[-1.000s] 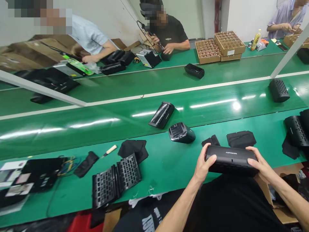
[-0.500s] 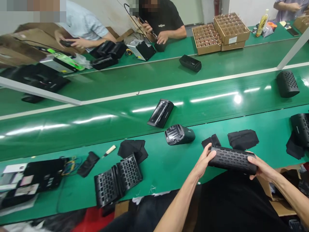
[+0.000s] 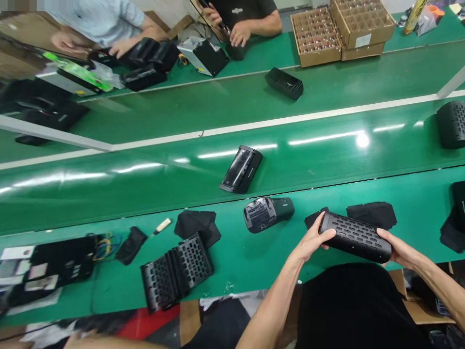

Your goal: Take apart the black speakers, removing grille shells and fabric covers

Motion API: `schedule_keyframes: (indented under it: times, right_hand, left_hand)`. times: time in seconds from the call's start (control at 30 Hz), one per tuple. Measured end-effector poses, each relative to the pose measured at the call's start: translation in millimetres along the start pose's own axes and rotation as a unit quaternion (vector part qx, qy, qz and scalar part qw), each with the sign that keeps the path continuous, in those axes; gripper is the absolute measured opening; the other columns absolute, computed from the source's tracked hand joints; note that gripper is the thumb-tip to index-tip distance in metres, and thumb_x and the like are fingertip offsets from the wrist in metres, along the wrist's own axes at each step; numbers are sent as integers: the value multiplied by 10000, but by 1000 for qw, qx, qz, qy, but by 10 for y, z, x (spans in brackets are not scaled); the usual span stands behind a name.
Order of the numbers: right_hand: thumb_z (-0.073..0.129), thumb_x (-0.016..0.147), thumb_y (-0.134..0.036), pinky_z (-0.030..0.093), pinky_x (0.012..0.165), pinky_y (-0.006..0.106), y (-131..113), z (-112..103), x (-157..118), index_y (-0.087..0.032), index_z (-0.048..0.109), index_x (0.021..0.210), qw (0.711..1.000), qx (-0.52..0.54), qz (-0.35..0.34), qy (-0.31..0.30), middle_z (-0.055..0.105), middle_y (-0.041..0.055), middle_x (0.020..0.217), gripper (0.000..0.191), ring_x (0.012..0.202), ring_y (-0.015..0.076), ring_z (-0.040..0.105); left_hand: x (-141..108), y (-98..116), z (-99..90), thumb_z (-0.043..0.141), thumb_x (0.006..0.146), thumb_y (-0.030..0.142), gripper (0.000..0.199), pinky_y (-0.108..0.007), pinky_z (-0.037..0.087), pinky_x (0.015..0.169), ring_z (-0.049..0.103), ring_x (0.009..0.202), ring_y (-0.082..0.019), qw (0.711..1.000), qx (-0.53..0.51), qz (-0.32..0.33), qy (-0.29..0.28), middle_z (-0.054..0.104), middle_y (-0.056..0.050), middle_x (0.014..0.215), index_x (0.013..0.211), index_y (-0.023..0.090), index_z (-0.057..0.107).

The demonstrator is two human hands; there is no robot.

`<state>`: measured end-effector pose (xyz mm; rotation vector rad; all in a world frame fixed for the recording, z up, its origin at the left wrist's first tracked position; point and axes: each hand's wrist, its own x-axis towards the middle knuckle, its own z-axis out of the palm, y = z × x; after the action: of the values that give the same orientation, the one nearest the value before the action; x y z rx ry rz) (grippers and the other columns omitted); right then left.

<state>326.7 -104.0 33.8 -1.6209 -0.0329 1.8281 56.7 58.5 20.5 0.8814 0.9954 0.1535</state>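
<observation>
Both my hands hold a black bar-shaped speaker [image 3: 356, 237] with rows of oblong holes in its casing. It is tilted, its right end lower in the picture. My left hand [image 3: 313, 243] grips its left end, and my right hand [image 3: 395, 249] grips its right end. Behind it lie black foam sheets [image 3: 371, 215]. Left of my hands sits a speaker body wrapped in clear film [image 3: 268, 214]. Another film-wrapped speaker body [image 3: 240, 169] lies on the green belt beyond it. Several perforated black grille shells [image 3: 177, 272] lie at the lower left.
A utility knife [image 3: 162, 226] and a black foam stack [image 3: 197, 228] lie on the near bench. Black parts and wires [image 3: 54, 261] are at far left. Two co-workers work across the belts. Cardboard trays of small parts [image 3: 316, 39] stand at the back.
The speaker has turned in my hands, from its logo face to its holed face, and now tilts. My view has shifted, moving the benches upward in the picture.
</observation>
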Motion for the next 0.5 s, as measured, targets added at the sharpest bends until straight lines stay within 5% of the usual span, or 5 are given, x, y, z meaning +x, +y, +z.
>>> schedule_keyframes:
  times: [0.13, 0.27, 0.37, 0.43, 0.5]
  right_hand:
    - [797, 852, -578, 608, 469, 333, -105, 12, 0, -185, 701, 1114, 999, 25, 18, 18, 726, 37, 714, 482, 566, 209, 658]
    - [783, 848, -574, 613, 511, 386, -342, -208, 201, -213, 689, 1043, 996, 30, -41, 71, 748, 70, 765, 421, 640, 260, 691]
    - [763, 833, -579, 660, 676, 512, -800, -411, 636, -267, 648, 1057, 976, 64, -154, 144, 772, 82, 913, 401, 799, 315, 742]
    - [718, 862, -566, 646, 791, 537, -1200, -464, 966, -262, 630, 1072, 957, 96, -206, 180, 772, 124, 1038, 379, 874, 327, 762]
    - [625, 919, -538, 617, 855, 494, -1583, -460, 1217, -229, 622, 1136, 945, 110, -235, 198, 741, 205, 1227, 377, 928, 318, 779]
  left_hand:
    - [97, -44, 71, 858, 736, 661, 1146, -271, 568, 617, 699, 1027, -275, 999, -2, 28, 42, 602, -190, 1473, 1671, 247, 342]
    - [68, -365, 181, 913, 632, 692, 1225, -345, 606, 683, 697, 938, -237, 993, -59, 76, 74, 563, -240, 1508, 1631, 230, 375]
    - [-45, -705, 84, 871, 629, 739, 805, -331, 561, 614, 659, 763, -195, 971, -50, 85, 218, 724, -175, 1161, 1170, 177, 674]
    - [-160, -878, -101, 812, 675, 758, 628, -328, 542, 635, 640, 751, -199, 938, -34, 91, 333, 703, -91, 912, 905, 204, 627]
    - [-292, -982, -344, 786, 692, 756, 589, -348, 545, 714, 644, 793, -212, 900, -24, 101, 422, 661, -50, 848, 859, 232, 575]
